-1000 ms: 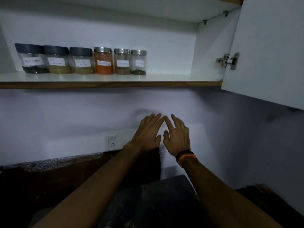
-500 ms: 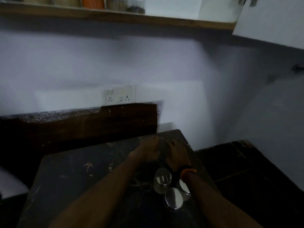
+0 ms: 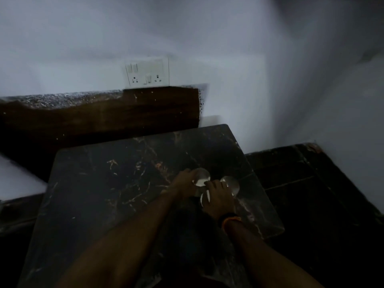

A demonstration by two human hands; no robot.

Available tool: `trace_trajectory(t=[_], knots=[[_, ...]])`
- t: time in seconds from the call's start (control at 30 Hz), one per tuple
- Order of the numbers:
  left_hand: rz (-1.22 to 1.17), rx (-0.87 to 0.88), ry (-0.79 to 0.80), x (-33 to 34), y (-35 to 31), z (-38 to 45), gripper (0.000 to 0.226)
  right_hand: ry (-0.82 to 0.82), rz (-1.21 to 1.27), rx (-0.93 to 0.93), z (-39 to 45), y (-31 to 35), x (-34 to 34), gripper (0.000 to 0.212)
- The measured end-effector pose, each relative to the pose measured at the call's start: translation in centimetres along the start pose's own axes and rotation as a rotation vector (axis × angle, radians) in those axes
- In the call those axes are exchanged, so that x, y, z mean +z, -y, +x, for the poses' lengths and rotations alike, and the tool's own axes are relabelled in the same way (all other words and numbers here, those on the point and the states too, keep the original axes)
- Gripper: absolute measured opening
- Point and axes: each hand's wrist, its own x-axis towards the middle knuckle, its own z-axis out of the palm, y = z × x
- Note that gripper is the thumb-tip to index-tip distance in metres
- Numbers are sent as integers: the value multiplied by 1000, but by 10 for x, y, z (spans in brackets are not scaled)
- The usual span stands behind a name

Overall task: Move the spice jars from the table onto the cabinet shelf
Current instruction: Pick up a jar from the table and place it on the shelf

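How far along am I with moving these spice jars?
Three silver-lidded jars remain on the dark marble table. Your left hand reaches the far jar, your right hand covers the near jar; the right jar is untouched. The shelf is out of view.

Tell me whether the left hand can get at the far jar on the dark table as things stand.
Probably yes. The left hand already lies against the far jar's left side, with nothing between them. The right hand covers a nearer jar and leaves the way free. The picture is dim, so the grip is unclear.
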Motion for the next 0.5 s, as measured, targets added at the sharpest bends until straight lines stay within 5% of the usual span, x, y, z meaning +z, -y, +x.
trace_trajectory(t=[0.37, 0.5], knots=[[5, -47, -11, 23, 8, -24, 36, 88, -89, 52, -15, -8, 22, 74], [-130, -60, -43, 23, 9, -28, 28, 90, -58, 81, -10, -8, 22, 64]])
